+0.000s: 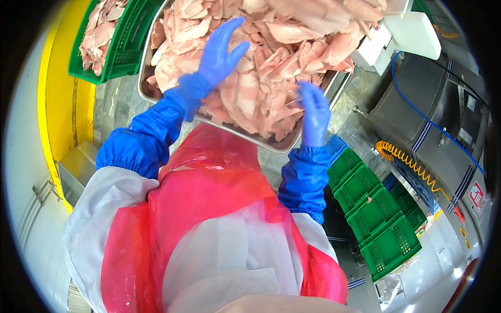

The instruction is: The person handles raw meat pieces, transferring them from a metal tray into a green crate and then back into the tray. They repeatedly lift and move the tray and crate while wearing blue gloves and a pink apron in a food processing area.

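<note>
A heap of pale pink raw meat pieces fills the stainless steel tub in front of me. My left hand, in a blue-violet glove, is over the left-centre of the heap. Its thumb and fingers are apart, with nothing seen between them. Near the tub's right side, my right hand, gloved alike, is at the edge of the meat. Motion blurs its bent fingertips, so whether they grip a piece cannot be told. Blue sleeve covers and a red plastic apron are on me.
A green crate holding more meat stands left of the tub. White plastic machine parts jut in beyond its right rim. Several green crates are stacked at right, near an orange coiled hose. A yellow panel is at left.
</note>
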The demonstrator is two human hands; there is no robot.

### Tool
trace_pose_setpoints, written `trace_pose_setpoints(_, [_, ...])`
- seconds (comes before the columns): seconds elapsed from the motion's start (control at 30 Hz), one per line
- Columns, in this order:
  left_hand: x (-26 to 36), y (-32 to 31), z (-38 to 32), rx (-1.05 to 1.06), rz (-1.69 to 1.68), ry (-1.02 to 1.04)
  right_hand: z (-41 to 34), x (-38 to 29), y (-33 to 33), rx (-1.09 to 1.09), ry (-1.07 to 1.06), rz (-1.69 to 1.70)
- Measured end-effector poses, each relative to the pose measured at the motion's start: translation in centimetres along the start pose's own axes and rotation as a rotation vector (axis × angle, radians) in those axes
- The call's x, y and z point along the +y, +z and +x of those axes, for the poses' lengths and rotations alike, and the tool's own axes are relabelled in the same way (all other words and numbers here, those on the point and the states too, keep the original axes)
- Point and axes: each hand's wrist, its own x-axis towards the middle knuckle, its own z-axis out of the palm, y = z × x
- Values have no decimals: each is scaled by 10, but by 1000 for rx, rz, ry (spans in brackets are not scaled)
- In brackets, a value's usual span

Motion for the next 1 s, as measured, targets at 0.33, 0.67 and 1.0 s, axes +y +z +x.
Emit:
trace_pose_setpoints(0.33, [-89,40,70,626,-369,-492,237,90,-25,312,-302,-566])
trace_pose_setpoints(0.67, [-165,40,107,303,374,-356,286,112,-30,227,-257,-646])
trace_pose_setpoints(1.0, [-97,-53,-22,-690,-42,-516,172,91,-86,42,-414,-190])
